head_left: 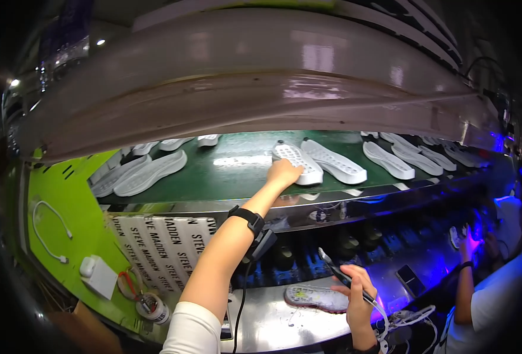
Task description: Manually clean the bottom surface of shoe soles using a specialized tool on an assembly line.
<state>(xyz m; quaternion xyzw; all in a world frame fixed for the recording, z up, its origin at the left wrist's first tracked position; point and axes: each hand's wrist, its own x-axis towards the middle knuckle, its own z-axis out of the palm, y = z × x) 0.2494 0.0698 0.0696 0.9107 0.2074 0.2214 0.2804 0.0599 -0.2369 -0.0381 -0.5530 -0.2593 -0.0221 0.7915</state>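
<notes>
My left hand [286,173] reaches onto the green belt, its fingers closed on the near left edge of a white shoe sole [302,165] with a pattern of recesses. Touching or nearly touching that sole on its right lies another white sole [335,162]. Lower down, my right hand [360,298] holds a slim, black-handled brush-like tool [335,268], its pale tip pointing up and left. A white tube or cable runs down from near that hand. Beside its fingers, a grey sole [314,298] with a yellow-green patch and reddish rim lies on the metal worktop [267,333].
More white soles [152,173] rest along the belt [225,147], under a large pale hood [231,71]. At left, a green panel [66,218] carries a white cable, a white box [100,277] and a round tub [153,308]. A co-worker's arm [465,283] is at right, near a phone [410,280].
</notes>
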